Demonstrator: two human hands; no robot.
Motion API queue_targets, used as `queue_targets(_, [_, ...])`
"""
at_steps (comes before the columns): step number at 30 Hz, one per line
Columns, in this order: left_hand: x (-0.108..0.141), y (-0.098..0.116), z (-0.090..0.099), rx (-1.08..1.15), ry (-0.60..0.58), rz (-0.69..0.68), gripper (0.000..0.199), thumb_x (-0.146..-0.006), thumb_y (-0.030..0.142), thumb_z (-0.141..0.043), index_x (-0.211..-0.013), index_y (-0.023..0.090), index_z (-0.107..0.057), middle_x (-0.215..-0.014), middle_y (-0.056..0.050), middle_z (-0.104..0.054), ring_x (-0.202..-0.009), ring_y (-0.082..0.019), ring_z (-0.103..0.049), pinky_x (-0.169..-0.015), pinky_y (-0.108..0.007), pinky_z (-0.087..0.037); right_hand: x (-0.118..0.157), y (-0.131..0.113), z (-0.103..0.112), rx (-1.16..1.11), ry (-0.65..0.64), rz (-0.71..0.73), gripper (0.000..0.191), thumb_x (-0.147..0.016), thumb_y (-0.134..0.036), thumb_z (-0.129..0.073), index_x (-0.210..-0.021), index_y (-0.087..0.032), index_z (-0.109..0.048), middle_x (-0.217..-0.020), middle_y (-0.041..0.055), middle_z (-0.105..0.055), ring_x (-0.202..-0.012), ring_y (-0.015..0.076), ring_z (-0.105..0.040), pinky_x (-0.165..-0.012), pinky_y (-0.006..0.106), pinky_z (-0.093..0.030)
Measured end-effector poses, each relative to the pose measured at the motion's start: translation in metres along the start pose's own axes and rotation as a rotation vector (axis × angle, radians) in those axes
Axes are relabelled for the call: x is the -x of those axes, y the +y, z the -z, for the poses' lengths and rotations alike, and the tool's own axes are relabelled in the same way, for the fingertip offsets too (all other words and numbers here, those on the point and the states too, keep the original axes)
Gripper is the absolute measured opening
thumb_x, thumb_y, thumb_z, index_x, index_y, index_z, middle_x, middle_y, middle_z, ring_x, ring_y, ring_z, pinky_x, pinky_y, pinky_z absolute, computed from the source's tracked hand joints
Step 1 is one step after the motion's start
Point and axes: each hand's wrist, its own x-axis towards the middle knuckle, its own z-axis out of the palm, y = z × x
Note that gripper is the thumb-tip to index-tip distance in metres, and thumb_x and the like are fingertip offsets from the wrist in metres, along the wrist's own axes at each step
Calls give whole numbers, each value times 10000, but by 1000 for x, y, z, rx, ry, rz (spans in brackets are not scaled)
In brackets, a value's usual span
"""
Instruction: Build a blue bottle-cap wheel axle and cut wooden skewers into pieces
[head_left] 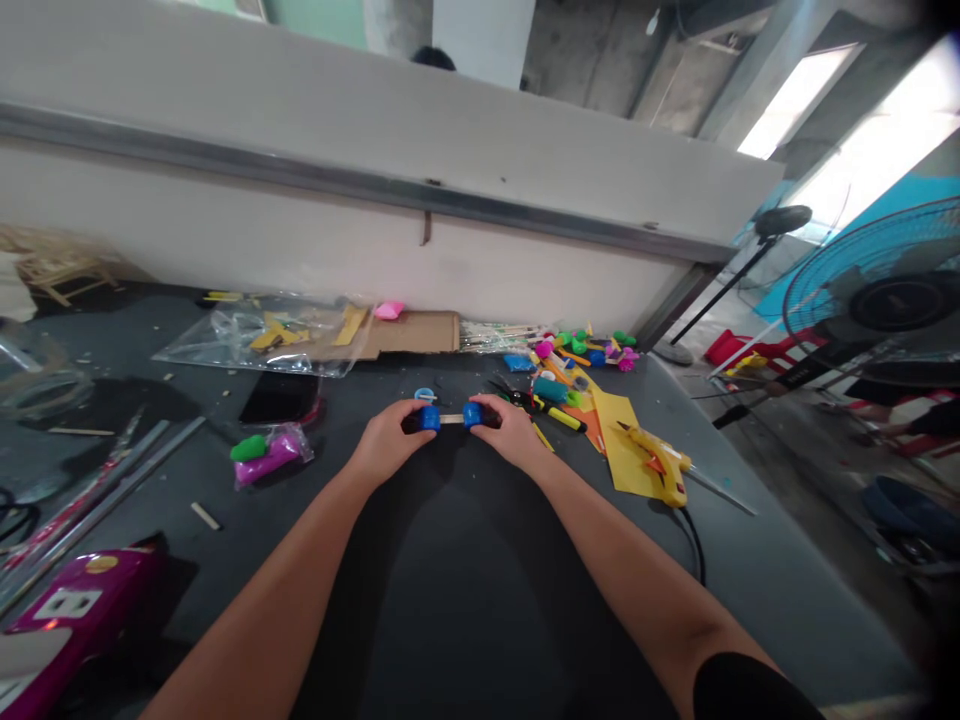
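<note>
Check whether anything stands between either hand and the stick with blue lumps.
Nothing visible does: the left hand and the right hand each hold a blue lump at one end, with the pale stick showing between. The yellow glue gun lies off to the right.

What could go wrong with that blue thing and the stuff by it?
The thin stick between the blue ends might bend or pull loose if the left hand and right hand tug too hard. The glue gun lies partly on yellow paper; if it's hot, which I can't tell, it could mark the paper or burn a finger. Its cord could also get snagged by an arm.
</note>
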Motion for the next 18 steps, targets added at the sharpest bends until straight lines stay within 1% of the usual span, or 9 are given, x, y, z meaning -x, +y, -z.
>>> queue_targets(3, [1, -3, -2, -150, 21, -52, 405, -712, 306, -651, -1103, 216, -595, -1118, -59, -640, -1054, -241, -562, -937, -388, -419, 0, 6, -5, 131, -7, 33, 434, -678, -180, -672, -1105, -219, -603, -1063, 57, -624, -946, 197, -570, -826, 352, -468])
queue_targets(6, [1, -3, -1, -201, 12, -83, 421, -730, 303, -636, -1133, 199, -577, -1130, -71, -632, -1071, -246, -545, -943, -393, -414, -1, 10, -9, 180, -3, 50, 444, -675, -180, -677, -1109, -225, -601, -1037, 54, -627, -941, 202, -572, -828, 361, -468])
queue_targets(9, [2, -3, -1, -227, 7, -102, 473, -724, 288, -639, -1182, 210, -546, -1164, -63, -616, -1095, -251, -526, -958, -401, -403, -2, 8, -5, 195, 7, 57, 480, -677, -175, -671, -1147, -209, -576, -1051, 63, -620, -926, 192, -579, -825, 350, -471])
queue_targets(11, [2, -3, -2, -245, 5, -111, 522, -718, 280, -644, -1220, 214, -520, -1183, -63, -605, -1113, -256, -512, -967, -402, -396, -2, 2, 5, 224, 12, 63, 503, -684, -189, -668, -1174, -195, -554, -1056, 72, -614, -930, 191, -574, -827, 346, -469])
queue_targets(13, [2, -4, -2, -266, 1, -129, 547, -711, 286, -651, -1233, 207, -509, -1176, -69, -604, -1117, -261, -504, -973, -401, -391, -1, -5, 19, 265, 20, 66, 518, -700, -224, -663, -1200, -189, -531, -1053, 77, -609, -923, 189, -569, -825, 347, -467])
queue_targets(16, [1, -6, -3, -307, 7, -183, 526, -706, 304, -659, -1205, 198, -530, -1147, -78, -604, -1094, -263, -512, -980, -402, -383, 2, -17, 41, 332, 30, 69, 518, -733, -268, -642, -1227, -197, -504, -1041, 76, -606, -891, 181, -569, -818, 346, -465])
queue_targets(18, [1, -6, -2, -322, 12, -209, 517, -710, 304, -658, -1200, 195, -533, -1138, -81, -603, -1079, -261, -518, -975, -399, -385, 3, -24, 46, 396, 7, 98, 516, -741, -276, -639, -1232, -197, -500, -1050, 82, -604, -937, 196, -559, -847, 358, -451])
